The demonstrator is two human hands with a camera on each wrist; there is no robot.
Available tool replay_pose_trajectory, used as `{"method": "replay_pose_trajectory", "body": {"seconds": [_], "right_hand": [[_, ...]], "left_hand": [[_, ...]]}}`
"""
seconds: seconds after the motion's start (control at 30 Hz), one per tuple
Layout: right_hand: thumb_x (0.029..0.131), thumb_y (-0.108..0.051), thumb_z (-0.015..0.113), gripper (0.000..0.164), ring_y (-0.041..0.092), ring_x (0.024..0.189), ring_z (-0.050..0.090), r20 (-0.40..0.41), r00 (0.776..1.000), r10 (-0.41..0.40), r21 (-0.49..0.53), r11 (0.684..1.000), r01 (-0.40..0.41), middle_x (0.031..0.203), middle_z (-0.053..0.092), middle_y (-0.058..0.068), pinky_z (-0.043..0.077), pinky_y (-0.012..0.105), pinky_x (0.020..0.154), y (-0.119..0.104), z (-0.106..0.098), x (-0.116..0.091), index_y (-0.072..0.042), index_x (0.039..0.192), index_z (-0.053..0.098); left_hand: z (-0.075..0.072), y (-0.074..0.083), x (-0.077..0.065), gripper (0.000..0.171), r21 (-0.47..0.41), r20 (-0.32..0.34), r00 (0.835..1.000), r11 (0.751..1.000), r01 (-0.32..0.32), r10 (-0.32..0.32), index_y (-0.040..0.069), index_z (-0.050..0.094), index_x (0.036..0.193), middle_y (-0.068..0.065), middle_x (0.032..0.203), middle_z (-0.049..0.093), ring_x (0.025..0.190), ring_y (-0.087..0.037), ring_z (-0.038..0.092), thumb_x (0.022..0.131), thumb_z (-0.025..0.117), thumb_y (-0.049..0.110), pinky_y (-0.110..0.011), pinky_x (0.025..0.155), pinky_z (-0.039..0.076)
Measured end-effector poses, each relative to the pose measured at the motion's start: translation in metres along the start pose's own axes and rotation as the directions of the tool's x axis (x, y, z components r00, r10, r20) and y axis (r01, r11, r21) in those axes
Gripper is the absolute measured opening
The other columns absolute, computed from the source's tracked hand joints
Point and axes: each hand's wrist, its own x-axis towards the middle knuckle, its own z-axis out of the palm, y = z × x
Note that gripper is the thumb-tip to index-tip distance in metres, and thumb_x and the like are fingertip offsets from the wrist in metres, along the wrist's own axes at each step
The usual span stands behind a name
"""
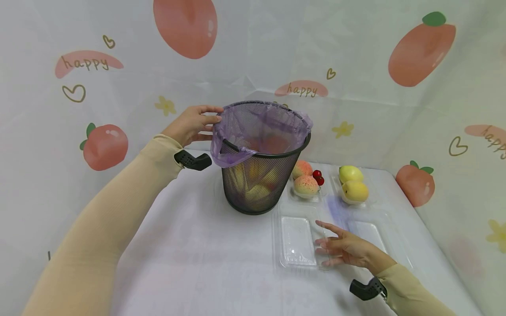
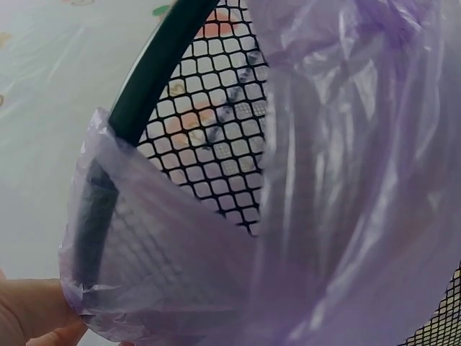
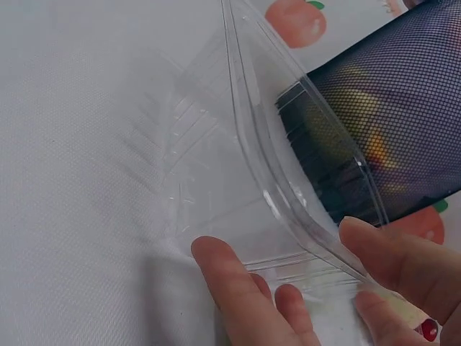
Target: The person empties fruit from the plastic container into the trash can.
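A black mesh bin (image 1: 257, 184) stands on the table, lined with a purple plastic bag (image 1: 233, 158) folded over its rim. My left hand (image 1: 193, 125) is at the rim's left side, its fairly straight fingertips touching the bag edge. Through the mesh, yellow and reddish fruit shows dimly. In the right wrist view, a clear plastic box (image 3: 209, 187) lies between the thumb side and fingers of my right hand (image 3: 266, 303). From the head view, this hand is spread at the box's right edge, with some fingers seen through the plastic.
Beyond the right hand, two peaches (image 1: 305, 185) sit in a clear tray beside red cherries (image 1: 319, 180). Two yellow fruits (image 1: 356, 191) occupy another tray farther right. A second clear box (image 1: 371, 235) lies partly behind the right hand. A printed cloth (image 1: 245, 66) hangs at the back.
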Motion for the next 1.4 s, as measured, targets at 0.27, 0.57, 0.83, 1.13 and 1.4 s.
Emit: {"method": "replay_pose_trajectory", "body": {"seconds": [0.27, 0.57, 0.83, 1.13, 1.4], "right_hand": [[0.097, -0.005, 0.055, 0.071, 0.020, 0.110, 0.060, -0.012, 1.000, 0.005, -0.014, 1.000, -0.005, 0.119, 0.053, 0.009, 0.057, 0.042, 0.086, 0.000, 0.000, 0.001, -0.025, 0.155, 0.019], [0.100, -0.015, 0.054, 0.067, 0.020, 0.113, 0.060, -0.012, 1.000, 0.016, -0.052, 0.999, -0.016, 0.120, 0.062, 0.003, 0.054, 0.046, 0.093, -0.004, -0.001, -0.001, -0.017, 0.156, 0.017], [0.101, -0.016, 0.052, 0.066, 0.020, 0.115, 0.062, -0.012, 1.000, -0.022, -0.092, 0.996, 0.020, 0.123, 0.063, 0.001, 0.050, 0.043, 0.100, -0.015, -0.007, -0.006, -0.007, 0.154, 0.015], [0.104, -0.011, 0.042, 0.034, 0.016, 0.117, 0.060, 0.112, 0.982, -0.151, -0.046, 0.987, 0.156, 0.122, 0.062, -0.003, 0.049, 0.031, 0.100, -0.040, -0.021, -0.020, -0.031, 0.131, 0.050], [0.107, -0.005, 0.025, 0.043, 0.020, 0.118, 0.061, 0.189, 0.928, -0.321, 0.130, 0.945, 0.300, 0.126, 0.063, 0.003, 0.047, 0.032, 0.103, -0.083, -0.054, -0.030, -0.022, 0.131, 0.056]], "left_hand": [[0.000, 0.000, 0.000, 0.044, 0.009, -0.008, 1.000, 1.000, 0.005, -0.005, 0.017, 0.045, 0.143, 0.004, 0.120, 0.046, 0.109, -0.020, 0.051, 0.100, 0.053, 0.017, -0.040, 0.103, 0.046], [-0.002, 0.000, 0.000, 0.044, 0.004, -0.004, 1.000, 1.000, 0.006, -0.006, 0.017, 0.045, 0.144, 0.003, 0.120, 0.046, 0.113, -0.022, 0.049, 0.100, 0.053, 0.017, -0.040, 0.104, 0.045], [-0.003, 0.001, -0.002, 0.045, 0.004, -0.001, 1.000, 1.000, 0.005, -0.005, 0.017, 0.044, 0.145, 0.003, 0.122, 0.046, 0.112, -0.021, 0.050, 0.100, 0.053, 0.017, -0.040, 0.104, 0.045], [-0.004, 0.001, -0.004, 0.045, 0.006, -0.002, 1.000, 1.000, 0.003, -0.003, 0.017, 0.043, 0.145, 0.003, 0.122, 0.046, 0.110, -0.020, 0.050, 0.100, 0.053, 0.018, -0.040, 0.103, 0.045], [-0.003, 0.001, -0.004, 0.046, -0.007, -0.002, 1.000, 1.000, 0.003, -0.003, 0.017, 0.044, 0.145, 0.004, 0.121, 0.046, 0.110, -0.020, 0.050, 0.100, 0.053, 0.017, -0.040, 0.104, 0.045]]}}
